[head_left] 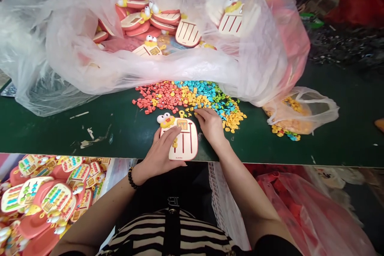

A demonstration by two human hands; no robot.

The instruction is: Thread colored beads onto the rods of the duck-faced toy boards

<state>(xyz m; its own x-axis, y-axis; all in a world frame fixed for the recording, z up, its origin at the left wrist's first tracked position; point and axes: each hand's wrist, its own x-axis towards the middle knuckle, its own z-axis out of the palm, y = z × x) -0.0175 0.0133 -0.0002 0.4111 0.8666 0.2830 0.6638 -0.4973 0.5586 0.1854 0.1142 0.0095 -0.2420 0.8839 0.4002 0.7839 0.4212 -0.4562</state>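
Seen from the head-worn camera, a green worktop [90,138] is looked down on, with a striped top visible at the bottom of the view. A cream toy peg board [189,146], topped by a yellow-billed bird head and edged in coral, is lying flat near the worktop's front edge. The left hand [160,154] is laid across the board with its fingers extended, and a black beaded bracelet [132,178] is worn on that wrist. The right hand [211,126] is placed just beside the board, its gathered fingertips [196,114] touching the edge of a heap of small red, yellow, blue and green plastic pegs [192,98]; whether a peg is held cannot be told. Behind the heap, a large clear plastic bag [45,48] is filled with similar boards and coral trays. A small bag of yellow pegs [303,112] is lying to the right. Finished boards in a bin [51,196] are seen at lower left, and a pink plastic bag [312,208] at lower right.
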